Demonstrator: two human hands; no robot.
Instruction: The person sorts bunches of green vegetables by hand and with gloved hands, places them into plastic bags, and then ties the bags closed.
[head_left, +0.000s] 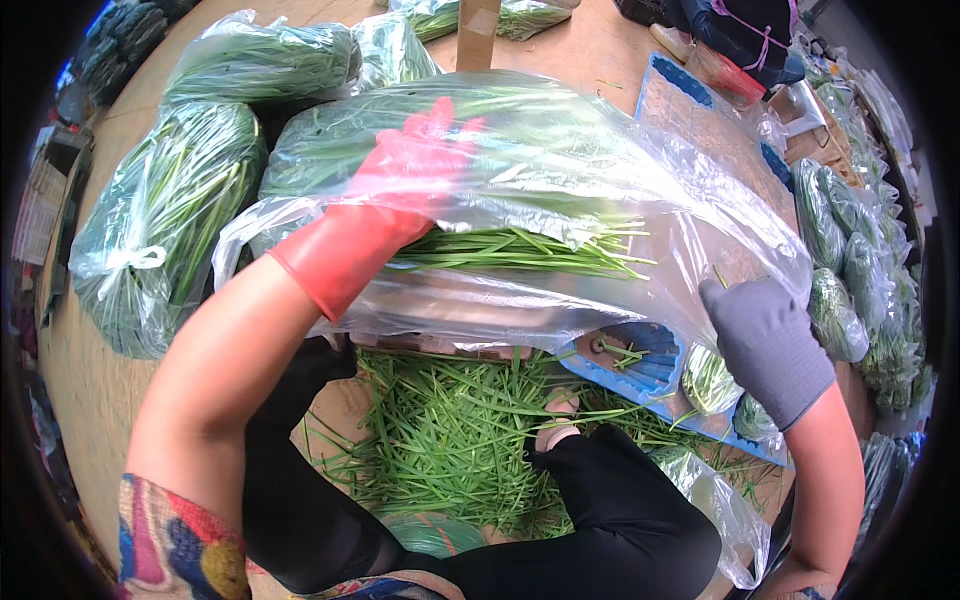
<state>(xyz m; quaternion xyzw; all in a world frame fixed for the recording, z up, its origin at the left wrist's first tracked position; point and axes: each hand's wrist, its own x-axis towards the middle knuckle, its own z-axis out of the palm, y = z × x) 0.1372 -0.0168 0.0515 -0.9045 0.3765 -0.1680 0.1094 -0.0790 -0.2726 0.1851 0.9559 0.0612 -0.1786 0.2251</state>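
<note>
A large clear plastic bag (525, 135) lies across in front of me, filled with long green leafy stalks. My left hand (409, 165), in a red rubber glove, is inside the bag, its fingers spread over the stalks. Cut stalk ends (525, 251) show at the bag's lower side, below that glove. My right hand (765, 341), in a grey knit glove, is closed on the bag's film at the right end, its fingertips partly hidden.
Filled, tied bags (172, 202) stand at the left. Loose green leaves (457, 442) cover the floor between my legs. A blue plastic crate or tray (626, 360) is under the bag's right part. Small bagged bundles (855, 247) line the right; another person (739, 37) is at the upper right.
</note>
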